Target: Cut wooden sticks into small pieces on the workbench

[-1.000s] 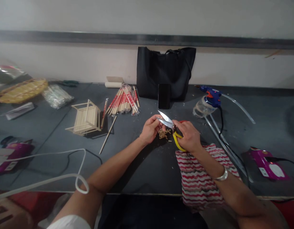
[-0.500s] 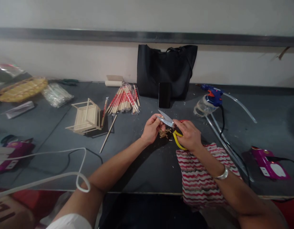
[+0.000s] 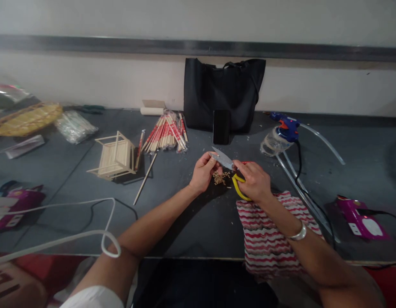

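In the head view, the right hand is wrapped around the grips of the scissors, one yellow loop showing beneath the palm. The blades point toward the left hand and lie almost together. That hand has its fingers curled in and thumb drawn against them, right at the blade tips – whether a small piece sits in the pinch is hard to tell from here.

Just below the blades, a scatter of small cut pieces lies on the dark table. A striped cloth spreads under the right forearm, hanging over the table's edge. To the left are a loose stick, a small stick-built frame and a fan of red-wrapped chopsticks; a phone leans upright against a black bag – beyond the hands.
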Motion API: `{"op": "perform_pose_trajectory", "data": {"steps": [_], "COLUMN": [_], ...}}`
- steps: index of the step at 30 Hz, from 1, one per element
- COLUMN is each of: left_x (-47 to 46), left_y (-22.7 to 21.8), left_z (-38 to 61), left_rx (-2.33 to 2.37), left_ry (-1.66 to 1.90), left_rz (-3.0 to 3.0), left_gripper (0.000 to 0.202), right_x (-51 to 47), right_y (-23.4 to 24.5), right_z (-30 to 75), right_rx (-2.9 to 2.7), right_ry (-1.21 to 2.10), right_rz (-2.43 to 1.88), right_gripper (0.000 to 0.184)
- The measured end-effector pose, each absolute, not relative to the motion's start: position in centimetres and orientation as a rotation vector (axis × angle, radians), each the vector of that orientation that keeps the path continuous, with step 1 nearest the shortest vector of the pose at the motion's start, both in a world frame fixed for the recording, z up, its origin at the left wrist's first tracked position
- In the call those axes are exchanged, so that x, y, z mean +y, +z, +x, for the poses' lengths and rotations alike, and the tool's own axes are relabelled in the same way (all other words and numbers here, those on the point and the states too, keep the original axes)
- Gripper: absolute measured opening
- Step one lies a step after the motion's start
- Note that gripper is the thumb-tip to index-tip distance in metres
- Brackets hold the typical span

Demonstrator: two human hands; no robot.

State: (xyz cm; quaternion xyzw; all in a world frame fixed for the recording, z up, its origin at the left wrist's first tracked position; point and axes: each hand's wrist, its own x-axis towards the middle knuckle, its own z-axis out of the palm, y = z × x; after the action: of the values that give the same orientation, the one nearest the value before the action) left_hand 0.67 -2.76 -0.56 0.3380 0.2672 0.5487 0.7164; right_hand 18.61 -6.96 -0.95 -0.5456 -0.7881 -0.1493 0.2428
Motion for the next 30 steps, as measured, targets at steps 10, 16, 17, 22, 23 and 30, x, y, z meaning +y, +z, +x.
{"op": "perform_pose_trajectory", "data": {"steps": [10, 16, 17, 22, 23, 30], "left_x": [-2.7, -2.4, -2.4, -2.2, -2.1, -1.7], "left_y": [0.1, 0.2, 0.3, 0.5, 0.5, 0.0], "left_z": [0.4, 0.3, 0.3, 0.0, 0.0, -0.1], "left_rx": [0.601, 0.635, 0.619, 0.591, 0.603, 0.667], "left_ry": [1.196, 1.211, 1.214, 1.176, 1.169, 1.194], "left_rz": [0.836, 0.779, 0.767, 0.734, 0.734, 0.712], "left_gripper": [0.035, 0.028, 0.027, 0.022, 0.022, 0.024], "right_x": [-7.0, -7.0, -7.1, -7.1, -7.1, -7.0], "right_y": [-0.7, -0.5, -0.4, -0.2, -0.2, -0.8], "right_z": [18.8, 18.8, 18.8, 18.7, 18.6, 18.6], "right_rx": [-2.170, -2.185, -2.181, -2.155, -2.154, -2.126], "right_ry": [-0.451, -0.437, -0.431, -0.388, -0.376, -0.315], "right_rz": [-1.504, -1.504, -1.504, -1.532, -1.539, -1.527], "right_gripper": [0.039, 0.044, 0.044, 0.044, 0.044, 0.043]}}
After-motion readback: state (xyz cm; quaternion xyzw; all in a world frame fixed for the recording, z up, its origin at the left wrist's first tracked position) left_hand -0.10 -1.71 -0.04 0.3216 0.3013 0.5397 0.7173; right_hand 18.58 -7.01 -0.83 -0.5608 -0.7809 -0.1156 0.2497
